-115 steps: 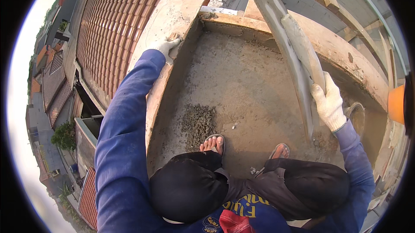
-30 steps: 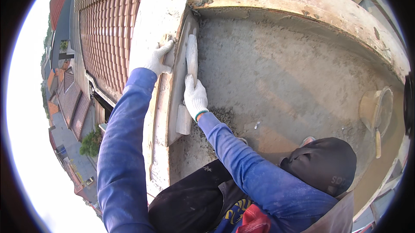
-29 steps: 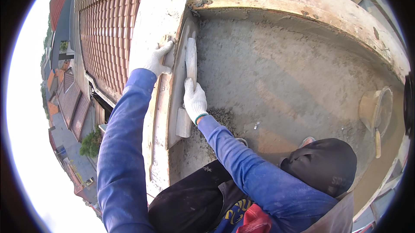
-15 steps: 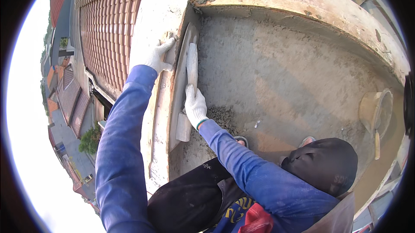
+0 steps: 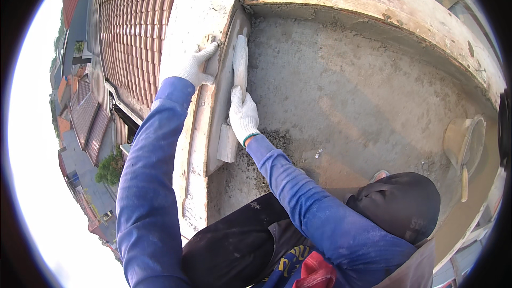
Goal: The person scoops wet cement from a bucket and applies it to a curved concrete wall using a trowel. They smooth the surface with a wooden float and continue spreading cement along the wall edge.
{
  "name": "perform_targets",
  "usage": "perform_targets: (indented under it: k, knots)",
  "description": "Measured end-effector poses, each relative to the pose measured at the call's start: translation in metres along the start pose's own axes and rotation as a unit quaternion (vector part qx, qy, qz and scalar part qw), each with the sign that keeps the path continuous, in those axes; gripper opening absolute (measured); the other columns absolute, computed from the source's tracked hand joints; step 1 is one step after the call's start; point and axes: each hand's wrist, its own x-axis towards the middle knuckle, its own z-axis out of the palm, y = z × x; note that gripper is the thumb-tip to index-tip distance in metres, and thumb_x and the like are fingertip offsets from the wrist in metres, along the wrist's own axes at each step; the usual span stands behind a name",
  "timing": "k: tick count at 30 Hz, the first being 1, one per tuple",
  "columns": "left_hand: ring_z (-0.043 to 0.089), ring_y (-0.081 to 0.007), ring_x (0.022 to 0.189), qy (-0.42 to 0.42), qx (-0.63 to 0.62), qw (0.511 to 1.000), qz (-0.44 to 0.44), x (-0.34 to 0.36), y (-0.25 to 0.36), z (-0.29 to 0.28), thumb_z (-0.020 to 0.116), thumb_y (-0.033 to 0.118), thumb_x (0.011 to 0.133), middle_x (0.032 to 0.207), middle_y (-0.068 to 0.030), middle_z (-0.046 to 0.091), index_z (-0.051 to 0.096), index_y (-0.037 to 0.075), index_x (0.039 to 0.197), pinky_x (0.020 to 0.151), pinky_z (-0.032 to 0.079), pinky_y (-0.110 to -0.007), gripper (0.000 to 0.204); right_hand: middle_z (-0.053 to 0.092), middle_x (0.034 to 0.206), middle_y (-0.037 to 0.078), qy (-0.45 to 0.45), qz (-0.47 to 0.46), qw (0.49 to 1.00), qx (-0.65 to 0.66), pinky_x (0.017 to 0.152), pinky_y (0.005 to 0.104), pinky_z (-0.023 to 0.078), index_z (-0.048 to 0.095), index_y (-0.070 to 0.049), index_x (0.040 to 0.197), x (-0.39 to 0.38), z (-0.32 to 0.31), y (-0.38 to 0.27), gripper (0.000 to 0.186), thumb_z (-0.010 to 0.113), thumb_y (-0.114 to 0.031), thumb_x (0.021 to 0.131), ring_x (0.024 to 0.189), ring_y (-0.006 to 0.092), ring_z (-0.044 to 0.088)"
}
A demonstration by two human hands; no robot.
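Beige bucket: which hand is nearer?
Right. The right hand, gripping the long tool, is left of the beige bucket, across the concrete floor; the left hand, on the board, is farther left.

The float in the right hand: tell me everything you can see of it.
The float has a long, narrow handle, pale grey and worn-looking, perhaps wood, rounded at the far end and blockier at the near end. Behind it is a smooth grey blade, seemingly flat against the inside of the left wall, though its outline blends into the grey. It runs lengthwise along that wall. The right hand, in a white glove, grips the handle's middle, hiding that part.
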Motion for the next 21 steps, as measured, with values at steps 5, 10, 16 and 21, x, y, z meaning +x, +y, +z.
perform_targets:
  k: [5,10,16,21]
  knots:
    - [0.060,-0.0405,0.140,-0.009,-0.022,1.000,0.005,0.004,-0.007,0.011,0.104,0.005,0.056,0.146,-0.0214,0.065,0.058,0.021,0.159,0.119,0.048,-0.046,0.113,0.073,0.115,0.033,0.011,-0.035,0.999,-0.035,0.098,0.0560,0.054,0.068,0.003,0.118,-0.017,0.000,-0.011,0.077,0.044,-0.069,0.109,0.115,0.0532,0.069]
    - [0.064,-0.0387,0.132,-0.020,-0.015,1.000,-0.007,-0.001,-0.007,0.002,0.103,0.003,0.056,0.139,-0.0185,0.068,0.058,0.023,0.159,0.115,0.051,-0.046,0.115,0.053,0.073,0.000,-0.038,0.042,0.984,0.170,0.055,0.0314,0.049,0.067,-0.002,0.111,-0.018,-0.022,0.001,0.067,0.048,-0.067,0.111,0.059,0.0121,0.055]
    - [0.066,-0.0375,0.127,-0.021,-0.046,0.999,-0.005,0.006,-0.023,0.022,0.104,0.007,0.055,0.134,-0.0176,0.068,0.057,0.026,0.160,0.110,0.053,-0.045,0.116,0.043,0.170,0.016,-0.103,0.117,0.956,0.248,0.114,0.0399,0.050,0.029,-0.005,0.172,0.008,-0.060,0.021,0.096,0.038,-0.077,0.109,0.147,0.0261,0.053]
    - [0.068,-0.0369,0.122,-0.029,0.020,0.999,-0.011,-0.003,0.001,-0.006,0.104,0.012,0.056,0.129,-0.0168,0.068,0.058,0.029,0.159,0.103,0.054,-0.046,0.113,0.027,0.179,0.016,-0.146,0.110,0.949,0.258,0.127,0.0403,0.036,0.017,-0.005,0.175,0.010,-0.053,0.003,0.100,0.036,-0.078,0.109,0.162,0.0284,0.035]
